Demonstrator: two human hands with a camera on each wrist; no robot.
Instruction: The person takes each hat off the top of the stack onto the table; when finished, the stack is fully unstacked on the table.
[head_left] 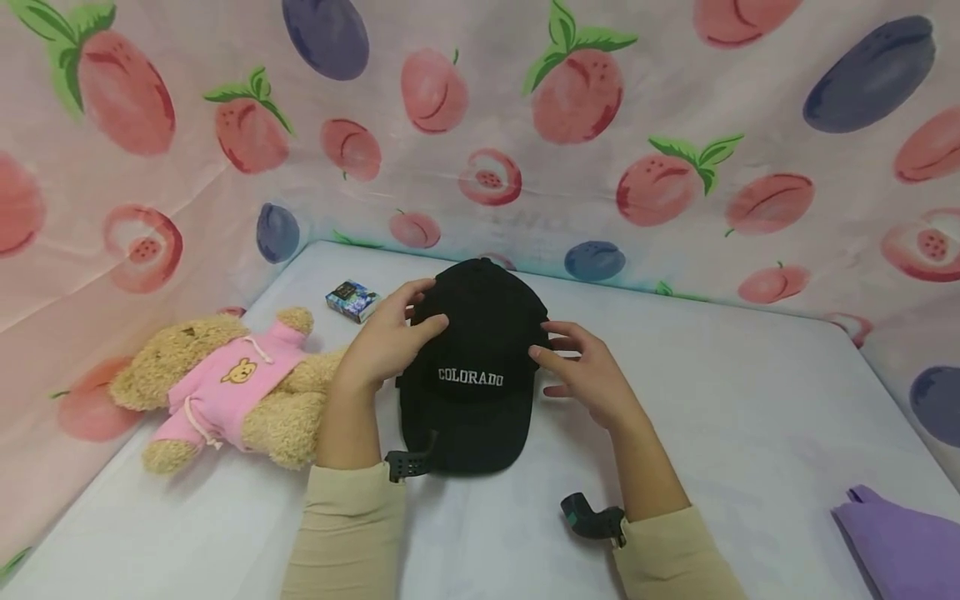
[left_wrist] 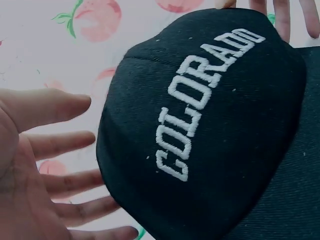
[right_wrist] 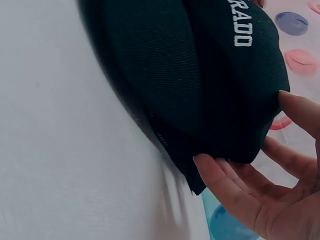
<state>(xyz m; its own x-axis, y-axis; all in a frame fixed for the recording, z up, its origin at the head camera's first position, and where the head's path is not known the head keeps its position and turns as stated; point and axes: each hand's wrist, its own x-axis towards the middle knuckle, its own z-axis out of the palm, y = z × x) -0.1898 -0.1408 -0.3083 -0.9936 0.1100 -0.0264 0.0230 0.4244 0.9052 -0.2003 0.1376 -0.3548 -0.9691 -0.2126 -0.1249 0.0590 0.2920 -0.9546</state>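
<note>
A black baseball cap (head_left: 480,333) with white COLORADO lettering sits on the white surface, its brim toward me. Beside the crown's left edge is my left hand (head_left: 387,337), thumb over the cap in the head view. The left wrist view shows that hand (left_wrist: 55,165) with fingers spread and extended along the side of the crown. My right hand (head_left: 588,371) is at the cap's other side, fingers loosely bent. In the right wrist view, the fingertips of this hand (right_wrist: 272,195) are right at the cap's edge, some partly hidden behind it.
A teddy bear (head_left: 225,387) in a pink hoodie lies at the left, close to my left forearm. Behind it is a small blue patterned box (head_left: 352,300). Folded purple fabric (head_left: 900,542) lies at the front right. A fruit-print curtain (head_left: 525,208) encloses the surface.
</note>
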